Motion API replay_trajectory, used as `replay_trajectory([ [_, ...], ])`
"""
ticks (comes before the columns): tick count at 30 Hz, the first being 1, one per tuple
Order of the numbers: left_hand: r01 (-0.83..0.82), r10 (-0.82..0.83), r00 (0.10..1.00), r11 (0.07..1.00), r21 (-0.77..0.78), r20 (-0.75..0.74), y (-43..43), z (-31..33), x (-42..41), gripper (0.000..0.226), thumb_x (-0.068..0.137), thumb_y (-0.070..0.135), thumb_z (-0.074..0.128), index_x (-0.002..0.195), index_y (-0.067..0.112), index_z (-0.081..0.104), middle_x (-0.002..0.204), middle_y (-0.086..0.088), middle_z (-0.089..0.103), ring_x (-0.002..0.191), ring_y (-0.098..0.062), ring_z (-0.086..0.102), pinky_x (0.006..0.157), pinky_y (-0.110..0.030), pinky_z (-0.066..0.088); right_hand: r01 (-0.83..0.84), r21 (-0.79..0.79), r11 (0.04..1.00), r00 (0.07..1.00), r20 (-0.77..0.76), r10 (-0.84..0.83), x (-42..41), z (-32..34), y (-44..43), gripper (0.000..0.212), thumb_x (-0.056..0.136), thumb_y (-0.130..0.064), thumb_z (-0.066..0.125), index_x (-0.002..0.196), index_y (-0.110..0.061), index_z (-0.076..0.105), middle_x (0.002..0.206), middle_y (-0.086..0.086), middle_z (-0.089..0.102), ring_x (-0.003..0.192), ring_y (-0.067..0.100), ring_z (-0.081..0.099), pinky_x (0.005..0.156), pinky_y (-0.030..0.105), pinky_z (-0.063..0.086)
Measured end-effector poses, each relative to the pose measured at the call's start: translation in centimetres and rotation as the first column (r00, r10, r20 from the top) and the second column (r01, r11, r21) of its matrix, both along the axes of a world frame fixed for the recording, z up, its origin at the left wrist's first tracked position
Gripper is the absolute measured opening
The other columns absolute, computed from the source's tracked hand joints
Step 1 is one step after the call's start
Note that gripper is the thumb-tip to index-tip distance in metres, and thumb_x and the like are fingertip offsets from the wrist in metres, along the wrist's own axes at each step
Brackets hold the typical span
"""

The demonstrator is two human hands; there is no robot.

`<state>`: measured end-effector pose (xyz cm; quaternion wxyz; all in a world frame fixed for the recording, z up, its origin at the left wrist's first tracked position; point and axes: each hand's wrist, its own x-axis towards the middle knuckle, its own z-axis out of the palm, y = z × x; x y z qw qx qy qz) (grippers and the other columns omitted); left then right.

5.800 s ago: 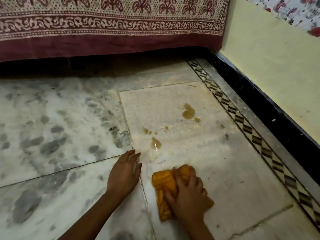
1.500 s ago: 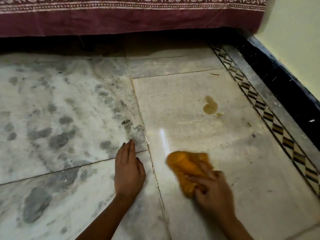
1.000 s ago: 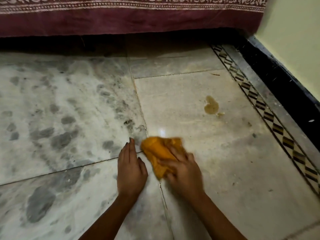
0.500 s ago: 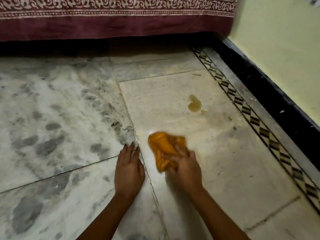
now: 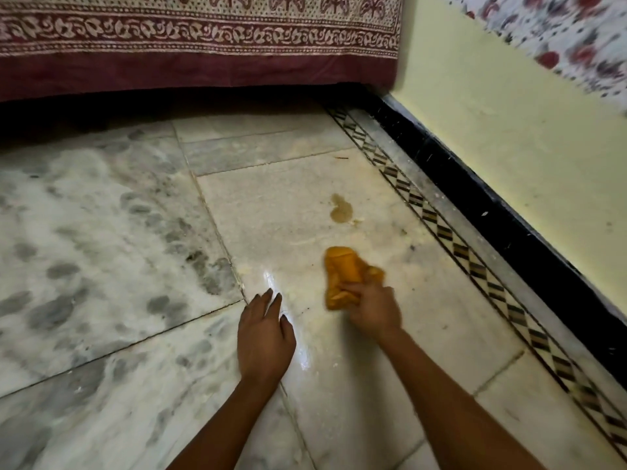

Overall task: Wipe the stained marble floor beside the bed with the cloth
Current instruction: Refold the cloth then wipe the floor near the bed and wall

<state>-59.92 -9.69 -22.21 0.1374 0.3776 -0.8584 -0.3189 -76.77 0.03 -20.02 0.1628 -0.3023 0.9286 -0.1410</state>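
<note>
The crumpled orange cloth has slid rightward from the tile joint since half a second ago, now nearer the brown stain on the pale marble floor. The right hand clutches its near end; the left hand rests flat, fingers spread, on the floor beside the maroon bed cover.

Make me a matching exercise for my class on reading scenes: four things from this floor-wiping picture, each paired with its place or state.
Things:
1. cloth
2. left hand
3. brown stain
4. bedspread

Places or states:
A. flat on the floor, holding nothing
B. hanging at the top of the view
C. bunched in the right hand
D. on the pale tile beyond the cloth

Pairs: 1-C, 2-A, 3-D, 4-B
</note>
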Motion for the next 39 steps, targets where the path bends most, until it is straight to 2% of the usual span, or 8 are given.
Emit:
replay_trajectory([
  [5,-0.139,0.15,0.986,0.982,0.13,-0.073,-1.2,2.0,-1.3,0.044,0.09,0.009,0.044,0.134,0.005,0.046,0.137,-0.013,0.048,0.126,-0.03,0.041,0.102,-0.035,0.034,-0.423,0.305,0.853,0.899,0.026,0.437,6.1,3.3,2.1,0.057,0.087,-0.04,0.056,0.139,-0.03,0.038,0.134,0.004,0.045,0.117,0.029,0.045,0.091,0.033,0.044],
  [10,0.022,-0.019,0.999,0.998,0.061,-0.042,-3.5,5.3,-2.5,0.042,0.091,0.016,0.046,0.134,0.013,0.047,0.136,-0.008,0.049,0.121,-0.026,0.047,0.095,-0.034,0.04,-0.411,0.686,0.6,0.858,0.068,0.509,1.0,11.0,3.8,0.042,0.087,-0.037,0.054,0.127,-0.023,0.049,0.123,0.005,0.057,0.108,0.024,0.055,0.085,0.034,0.045],
  [14,0.345,-0.333,0.897,0.939,0.011,0.291,-6.4,8.8,-5.1,0.044,0.095,0.031,0.041,0.137,0.019,0.042,0.138,-0.006,0.047,0.122,-0.023,0.047,0.095,-0.032,0.041,-0.404,0.6,0.691,0.864,0.0,0.504,-4.4,18.1,5.4,0.045,0.09,-0.036,0.053,0.134,-0.031,0.044,0.122,-0.004,0.057,0.105,0.015,0.056,0.086,0.027,0.046],
  [18,0.571,-0.474,0.527,0.812,0.12,0.705,-8.3,12.8,-8.2,0.053,0.096,0.045,0.035,0.143,0.018,0.031,0.146,-0.002,0.036,0.132,-0.022,0.036,0.102,-0.033,0.034,-0.461,0.528,0.714,0.885,0.212,0.415,-6.8,22.0,6.8,0.066,0.091,-0.041,0.053,0.147,-0.032,0.018,0.129,-0.003,0.051,0.105,0.009,0.052,0.086,0.019,0.04],
  [26,0.649,-0.528,0.354,0.733,0.203,0.772,-9.5,15.2,-12.7,0.057,0.098,0.044,0.033,0.147,0.017,0.02,0.151,-0.002,0.028,0.136,-0.022,0.029,0.105,-0.03,0.026,-0.027,0.289,0.957,0.995,0.104,-0.003,-10.3,4.2,2.5,0.081,0.086,-0.061,0.045,0.149,-0.033,0.003,0.157,0.011,0.008,0.142,0.035,0.014,0.113,0.046,0.021],
  [30,0.66,-0.488,0.427,0.744,0.106,0.761,-8.7,12.3,-14.7,0.055,0.096,0.044,0.035,0.144,0.017,0.027,0.147,-0.006,0.034,0.132,-0.024,0.036,0.104,-0.037,0.035,-0.04,0.38,0.924,0.982,-0.154,0.106,-6.6,0.5,2.6,0.065,0.09,-0.055,0.038,0.147,-0.038,0.013,0.153,0.016,0.014,0.134,0.048,0.02,0.104,0.058,0.029],
  [34,0.644,-0.445,0.493,0.765,0.03,0.748,-8.0,8.1,-15.4,0.051,0.095,0.041,0.038,0.14,0.017,0.032,0.142,-0.007,0.034,0.126,-0.026,0.038,0.096,-0.039,0.041,-0.263,0.343,0.902,0.94,-0.119,0.319,-7.0,1.1,9.5,0.063,0.063,-0.064,0.045,0.123,-0.045,0.047,0.111,0.007,0.061,0.087,0.032,0.063,0.046,0.028,0.054],
  [39,0.57,-0.377,0.58,0.821,-0.028,0.722,-8.1,5.6,-15.6,0.051,0.096,0.033,0.039,0.141,0.011,0.026,0.15,-0.003,0.021,0.13,-0.024,0.029,0.088,-0.034,0.041,-0.015,0.359,0.933,0.972,-0.215,0.098,-12.4,0.3,11.6,0.06,0.062,-0.062,0.039,0.109,-0.035,0.067,0.099,0.01,0.063,0.082,0.034,0.057,0.063,0.041,0.049],
])
